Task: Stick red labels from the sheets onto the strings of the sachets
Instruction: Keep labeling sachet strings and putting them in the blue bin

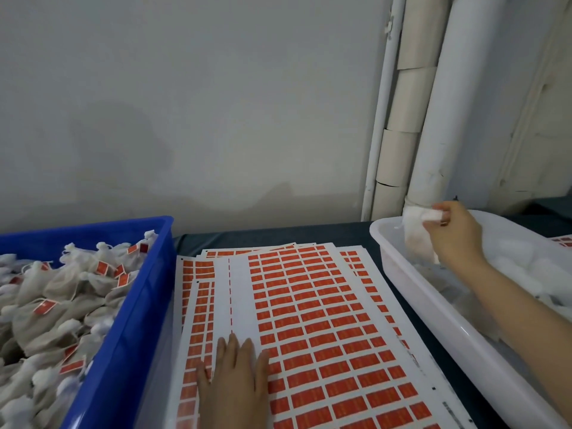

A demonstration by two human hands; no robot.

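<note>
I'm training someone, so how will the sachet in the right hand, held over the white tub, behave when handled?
Probably soft and floppy: the sachet hangs limp where the right hand pinches it. Likely light, since fingertips alone carry it above the white tub. Unlikely to roll, as it looks like a flat bag.

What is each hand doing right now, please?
Left hand: open, resting flat on the label sheet.
Right hand: closed on a white sachet above the white tub.

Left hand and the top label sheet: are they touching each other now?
Touching. The head view shows the left hand lying flat on the top label sheet, fingers straight, covering some red labels.
</note>
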